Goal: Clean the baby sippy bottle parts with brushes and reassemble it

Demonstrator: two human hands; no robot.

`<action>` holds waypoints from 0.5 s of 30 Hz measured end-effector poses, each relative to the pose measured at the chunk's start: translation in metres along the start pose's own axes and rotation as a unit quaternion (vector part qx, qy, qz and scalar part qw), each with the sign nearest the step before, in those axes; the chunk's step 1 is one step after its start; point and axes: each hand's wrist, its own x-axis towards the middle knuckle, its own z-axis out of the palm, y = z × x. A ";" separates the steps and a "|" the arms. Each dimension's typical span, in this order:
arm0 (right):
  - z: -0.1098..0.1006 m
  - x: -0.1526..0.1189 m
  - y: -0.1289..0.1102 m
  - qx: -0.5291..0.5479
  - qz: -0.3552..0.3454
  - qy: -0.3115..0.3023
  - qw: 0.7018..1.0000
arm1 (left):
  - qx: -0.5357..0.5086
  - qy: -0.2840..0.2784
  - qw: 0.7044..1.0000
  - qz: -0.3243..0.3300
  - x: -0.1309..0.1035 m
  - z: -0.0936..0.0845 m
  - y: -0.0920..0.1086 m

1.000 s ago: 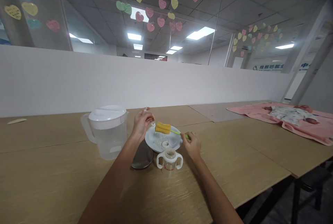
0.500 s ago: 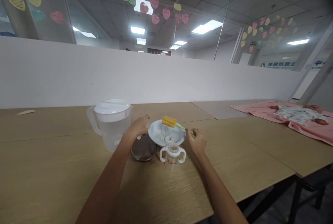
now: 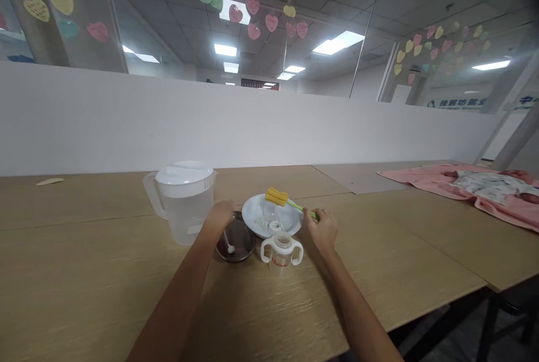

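My right hand [image 3: 322, 228] is closed around the green handle of a sponge bottle brush [image 3: 277, 197], its yellow head raised over a white bowl [image 3: 252, 227]. Inside the bowl lie clear and white bottle parts [image 3: 272, 220]. My left hand [image 3: 219, 216] is slightly blurred above a dark round plate [image 3: 242, 241]. From under its fingers runs a thin straw [image 3: 228, 241] with a white ball end, which is over the plate; the upper part is hidden by the hand. A clear bottle with two white handles [image 3: 282, 251] stands upright, uncapped, in front of the bowl.
A clear lidded pitcher [image 3: 185, 205] stands left of my left hand. At the far right a baby doll in patterned clothes [image 3: 492, 185] lies on a pink cloth [image 3: 425, 177]. A flat pale piece [image 3: 50, 181] lies at the back left. A white partition [image 3: 261, 126] borders the table.
My left hand has moved down and slightly left from the bowl's rim to the plate, and the straw's ball end now shows over the plate. The brush stays over the bowl.
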 end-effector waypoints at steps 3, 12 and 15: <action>0.001 0.000 0.001 -0.006 0.030 -0.005 1.000 | 0.012 0.018 0.999 0.024 0.002 -0.002 0.017; 0.000 0.002 0.003 0.056 0.160 -0.024 0.985 | -0.064 0.033 0.980 0.186 0.017 0.035 0.073; 0.000 0.003 0.004 0.069 0.193 -0.041 0.978 | -0.076 0.037 0.984 0.159 0.016 0.044 0.074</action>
